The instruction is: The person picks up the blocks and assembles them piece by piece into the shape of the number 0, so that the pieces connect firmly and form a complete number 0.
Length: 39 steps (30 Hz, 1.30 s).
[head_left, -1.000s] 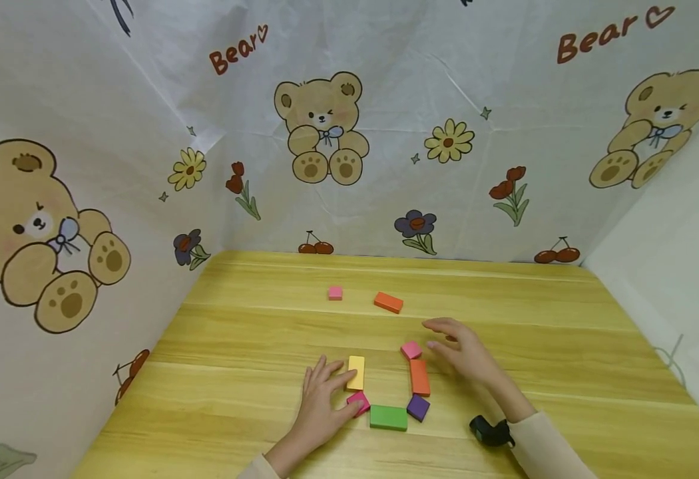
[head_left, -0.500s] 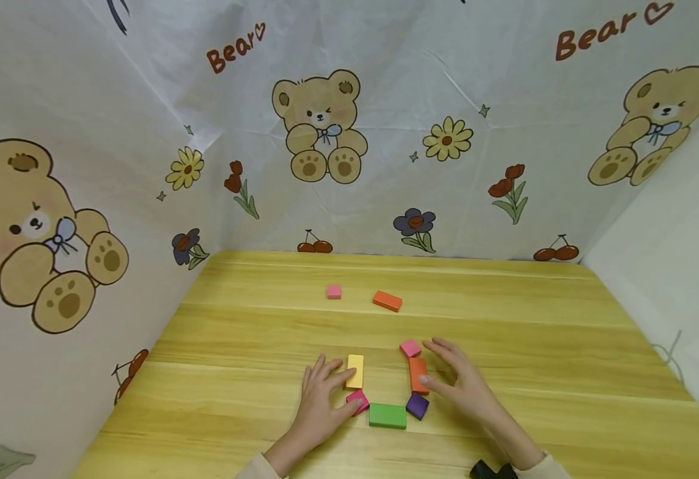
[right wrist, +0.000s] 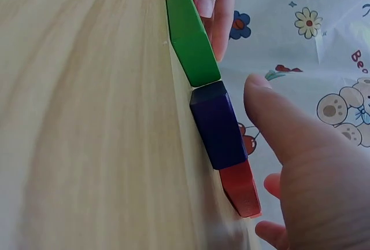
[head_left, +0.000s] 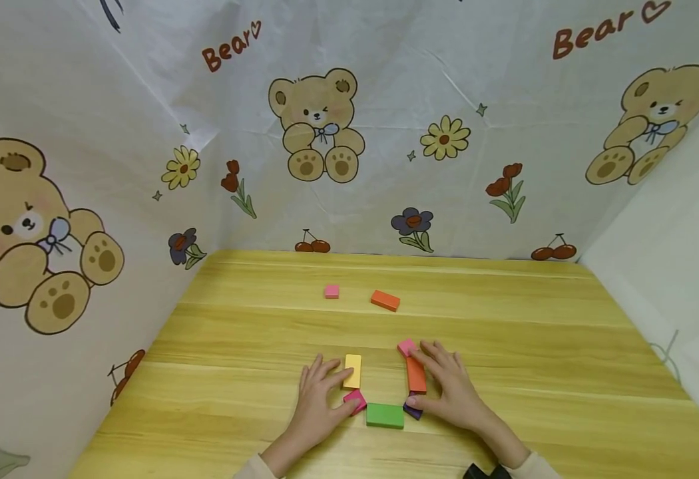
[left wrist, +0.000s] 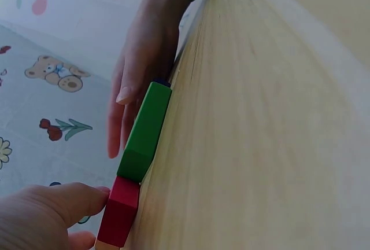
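In the head view, my left hand [head_left: 318, 407] rests at the left of a row of blocks. Its index fingertip lies at the yellow block [head_left: 352, 372] and its thumb touches the magenta block [head_left: 354, 401]. A green block [head_left: 385, 416] lies flat between the two hands. Over the right side hovers my right hand [head_left: 454, 392], fingers spread, index tip by the pink block [head_left: 407, 347] and orange block [head_left: 417, 376]. Its thumb covers part of the purple block [head_left: 412, 410]; the right wrist view shows a gap between that thumb and the purple block [right wrist: 218, 125].
Farther back on the wooden table [head_left: 253, 332] lie a small pink block [head_left: 331, 291] and an orange block [head_left: 385, 301]. A bear-print cloth [head_left: 373, 193] stands behind and to the left. A black wrist device [head_left: 486, 472] shows at the bottom edge.
My right hand has come down and left from beyond the pink block, its thumb now over the purple block. The left hand stays put, and the blocks show no clear shift.
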Tool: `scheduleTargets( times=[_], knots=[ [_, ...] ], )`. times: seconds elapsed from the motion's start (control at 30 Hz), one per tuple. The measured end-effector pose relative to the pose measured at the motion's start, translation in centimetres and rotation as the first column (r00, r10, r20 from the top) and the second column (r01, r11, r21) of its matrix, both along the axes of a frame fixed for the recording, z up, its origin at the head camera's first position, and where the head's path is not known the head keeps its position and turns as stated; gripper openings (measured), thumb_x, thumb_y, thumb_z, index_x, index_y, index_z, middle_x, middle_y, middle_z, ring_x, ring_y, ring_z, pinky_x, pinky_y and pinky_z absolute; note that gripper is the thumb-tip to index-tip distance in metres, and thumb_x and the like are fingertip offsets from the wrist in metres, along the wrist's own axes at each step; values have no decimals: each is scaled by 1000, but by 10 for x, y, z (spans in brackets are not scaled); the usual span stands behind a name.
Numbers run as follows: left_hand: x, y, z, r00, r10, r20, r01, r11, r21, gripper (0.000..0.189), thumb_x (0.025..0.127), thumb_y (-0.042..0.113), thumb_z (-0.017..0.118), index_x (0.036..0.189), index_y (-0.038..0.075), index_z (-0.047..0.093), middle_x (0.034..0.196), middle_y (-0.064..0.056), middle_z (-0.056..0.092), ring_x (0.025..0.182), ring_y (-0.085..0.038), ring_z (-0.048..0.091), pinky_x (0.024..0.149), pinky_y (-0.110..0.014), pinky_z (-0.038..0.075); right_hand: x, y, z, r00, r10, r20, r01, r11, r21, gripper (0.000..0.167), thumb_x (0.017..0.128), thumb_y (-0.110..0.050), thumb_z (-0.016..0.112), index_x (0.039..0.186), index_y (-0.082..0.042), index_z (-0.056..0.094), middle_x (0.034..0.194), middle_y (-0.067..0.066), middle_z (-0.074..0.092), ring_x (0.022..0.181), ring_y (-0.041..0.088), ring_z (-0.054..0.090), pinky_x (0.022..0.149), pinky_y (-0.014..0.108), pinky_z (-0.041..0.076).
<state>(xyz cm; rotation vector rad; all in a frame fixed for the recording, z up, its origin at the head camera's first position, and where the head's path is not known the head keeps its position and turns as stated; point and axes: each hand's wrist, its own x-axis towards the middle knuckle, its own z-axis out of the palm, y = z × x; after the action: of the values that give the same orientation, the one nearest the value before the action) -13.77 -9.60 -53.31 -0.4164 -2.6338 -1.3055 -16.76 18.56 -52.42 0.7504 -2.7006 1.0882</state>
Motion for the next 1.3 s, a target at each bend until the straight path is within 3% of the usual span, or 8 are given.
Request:
scheduleTargets(
  times=[0.37, 0.73, 0.9, 0.93, 1.03, 1.13, 1.3],
  knots=[
    [-1, 0, 1, 1000, 2, 17, -3, 1000, 15, 49, 79, 33, 79, 120, 9, 69, 138, -19, 53, 140, -53, 26, 109, -75, 6, 1, 0, 0, 1000, -6, -29, 8, 998, 66, 83, 75, -46, 79, 145, -13, 49, 149, 23, 42, 141, 51, 26, 106, 76, 10],
    [-1, 0, 3, 999, 10, -31, -10, 1000, 6, 48, 78, 32, 79, 119, 9, 70, 135, -20, 55, 138, -55, 28, 107, -77, 8, 0, -1, 4, 1000, -9, -28, 12, 997, 82, 85, 75, -47, 79, 145, -13, 48, 149, 22, 42, 142, 50, 26, 107, 75, 10],
    [-5, -3, 9, 999, -1, 42, -3, 997, 77, 50, 80, 32, 78, 122, 8, 67, 137, -21, 53, 139, -54, 26, 109, -76, 6, -1, -1, 4, 999, -8, -33, 11, 996, 85, 85, 74, -47, 80, 146, -13, 47, 149, 21, 42, 142, 49, 26, 107, 74, 10],
    [-6, -4, 11, 998, 2, 64, -9, 995, 98, 50, 81, 32, 78, 123, 8, 67, 137, -21, 53, 138, -53, 29, 109, -75, 10, -1, -1, 4, 999, -8, -31, 10, 996, 84, 86, 74, -47, 80, 146, -13, 47, 149, 21, 42, 142, 49, 25, 107, 74, 10],
    [-15, -10, 21, 993, 19, 116, -39, 985, 169, 51, 84, 30, 76, 127, 6, 64, 137, -21, 52, 134, -50, 39, 108, -72, 24, -1, -1, 4, 1000, -9, -27, 11, 997, 77, 85, 74, -47, 80, 146, -14, 47, 149, 22, 42, 142, 49, 25, 107, 75, 10],
    [-31, -17, 32, 987, 64, 149, -94, 975, 203, 50, 86, 25, 74, 129, 5, 62, 137, -20, 53, 129, -45, 46, 104, -66, 37, 0, -1, 3, 1000, -9, -26, 11, 997, 76, 85, 74, -47, 79, 145, -13, 48, 149, 22, 42, 141, 50, 26, 107, 75, 10],
    [-73, -30, 45, 979, 126, 160, -155, 971, 181, 54, 86, 18, 74, 135, 4, 56, 141, -20, 49, 132, -44, 43, 107, -63, 35, 2, -1, 0, 1000, -17, -20, 19, 997, 78, 83, 74, -46, 80, 145, -13, 49, 149, 22, 43, 141, 50, 27, 106, 76, 10]
  ],
)
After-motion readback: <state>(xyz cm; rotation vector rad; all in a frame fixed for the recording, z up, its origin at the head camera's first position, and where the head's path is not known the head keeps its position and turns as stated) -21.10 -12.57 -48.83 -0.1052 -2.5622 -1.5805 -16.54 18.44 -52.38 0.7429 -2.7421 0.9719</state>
